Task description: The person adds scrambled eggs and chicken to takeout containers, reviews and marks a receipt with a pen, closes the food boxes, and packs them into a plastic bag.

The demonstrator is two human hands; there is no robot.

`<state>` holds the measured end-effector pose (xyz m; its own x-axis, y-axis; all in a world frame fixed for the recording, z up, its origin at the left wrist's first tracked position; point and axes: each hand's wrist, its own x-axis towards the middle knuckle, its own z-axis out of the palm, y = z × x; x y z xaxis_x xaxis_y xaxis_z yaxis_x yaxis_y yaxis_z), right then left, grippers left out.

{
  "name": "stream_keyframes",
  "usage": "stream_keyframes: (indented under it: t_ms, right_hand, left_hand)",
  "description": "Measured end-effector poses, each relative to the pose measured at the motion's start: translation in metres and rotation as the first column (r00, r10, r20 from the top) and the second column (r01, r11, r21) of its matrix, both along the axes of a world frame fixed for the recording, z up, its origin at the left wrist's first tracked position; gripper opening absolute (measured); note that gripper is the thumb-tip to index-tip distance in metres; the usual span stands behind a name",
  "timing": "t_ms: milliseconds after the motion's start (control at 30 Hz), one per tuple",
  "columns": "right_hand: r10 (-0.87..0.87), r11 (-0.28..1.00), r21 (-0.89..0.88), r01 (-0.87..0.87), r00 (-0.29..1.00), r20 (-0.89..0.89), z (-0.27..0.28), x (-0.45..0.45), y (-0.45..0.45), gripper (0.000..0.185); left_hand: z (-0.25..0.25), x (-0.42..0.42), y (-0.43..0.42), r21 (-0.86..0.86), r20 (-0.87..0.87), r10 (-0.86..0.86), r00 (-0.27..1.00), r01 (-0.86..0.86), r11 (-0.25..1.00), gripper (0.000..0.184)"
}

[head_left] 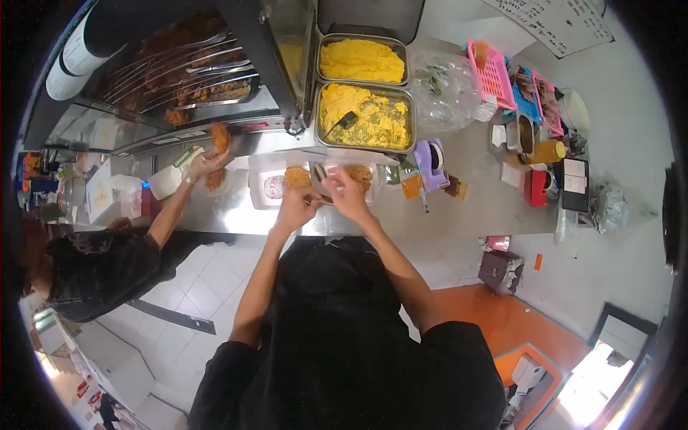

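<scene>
My left hand (296, 208) is at the front edge of the open takeaway boxes, its fingers pinched together near a small thin thing I cannot make out. Beside it, my right hand (347, 193) reaches over the right box, fingers curled, with a narrow dark object (319, 173) at the fingertips; its kind is unclear. In the left box (259, 201) lies a piece of fried chicken (297, 176) next to a round lidded tub with red print (274, 187). Another piece of fried chicken (360, 174) sits in the right box, partly behind my right hand.
Two metal trays of yellow food (362, 60) stand behind the boxes, the nearer (410, 115) with a black scoop. A tape dispenser (430, 163) is to the right. At left, a co-worker's gloved hand (206, 165) holds fried chicken below a glass display case (287, 61).
</scene>
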<state>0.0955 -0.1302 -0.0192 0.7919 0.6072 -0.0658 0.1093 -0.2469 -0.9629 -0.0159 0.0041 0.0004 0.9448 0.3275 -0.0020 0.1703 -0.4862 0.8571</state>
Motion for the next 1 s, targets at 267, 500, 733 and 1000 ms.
stream_keyframes:
  t_ms: [267, 500, 733, 1000]
  right_hand:
    - [0.136, 0.980, -0.167, -0.110, 0.979, 0.154, -0.010, -0.001, -0.004, 0.021]
    - [0.182, 0.960, -0.273, -0.058, 0.871, 0.457, 0.007, -0.014, 0.001, 0.022]
    - [0.106, 0.981, -0.179, -0.077, 0.982, 0.157, -0.009, -0.004, 0.016, 0.019]
    - [-0.241, 0.969, -0.005, 0.248, 0.944, 0.227, 0.016, 0.013, -0.074, 0.020]
  left_hand:
    - [-0.014, 0.007, -0.001, -0.093, 0.053, 0.276, 0.960, -0.271, 0.958, 0.015]
    - [-0.012, -0.007, 0.007, -0.057, 0.000, 0.375, 0.927, -0.374, 0.926, 0.016]
    - [-0.019, -0.015, 0.004, 0.039, 0.047, 0.349, 0.936, -0.351, 0.935, 0.013]
    - [-0.027, -0.017, 0.001, 0.039, -0.055, 0.316, 0.947, -0.314, 0.949, 0.018]
